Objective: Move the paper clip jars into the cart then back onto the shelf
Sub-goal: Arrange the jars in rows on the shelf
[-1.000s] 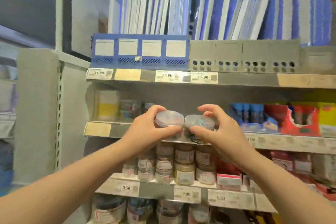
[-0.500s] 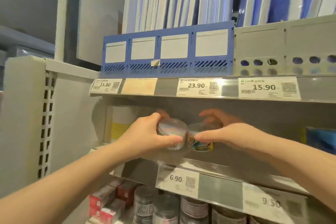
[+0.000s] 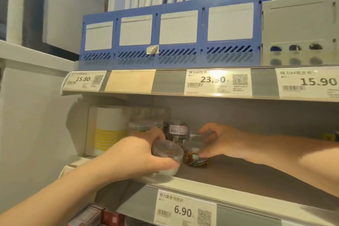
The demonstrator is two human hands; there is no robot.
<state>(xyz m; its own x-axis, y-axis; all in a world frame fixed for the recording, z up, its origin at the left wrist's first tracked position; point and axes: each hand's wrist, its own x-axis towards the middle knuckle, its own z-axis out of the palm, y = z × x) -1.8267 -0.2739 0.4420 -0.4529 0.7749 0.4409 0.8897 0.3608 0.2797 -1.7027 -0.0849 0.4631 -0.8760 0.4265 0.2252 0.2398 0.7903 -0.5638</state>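
Entry — clear-lidded paper clip jar (image 3: 167, 150), near the front of the shelf (image 3: 247, 176), our left grip (image 3: 132, 158) curled round it; just beside it, jar of coloured clips (image 3: 195, 153), pinched by our right grip (image 3: 220, 141). Both upright and low — we judge, to seat them before the stocked jars (image 3: 177, 130) behind

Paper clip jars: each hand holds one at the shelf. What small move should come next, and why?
Probably let go: the clear jar in the left hand and the coloured-clip jar in the right hand already seem to rest on the shelf.
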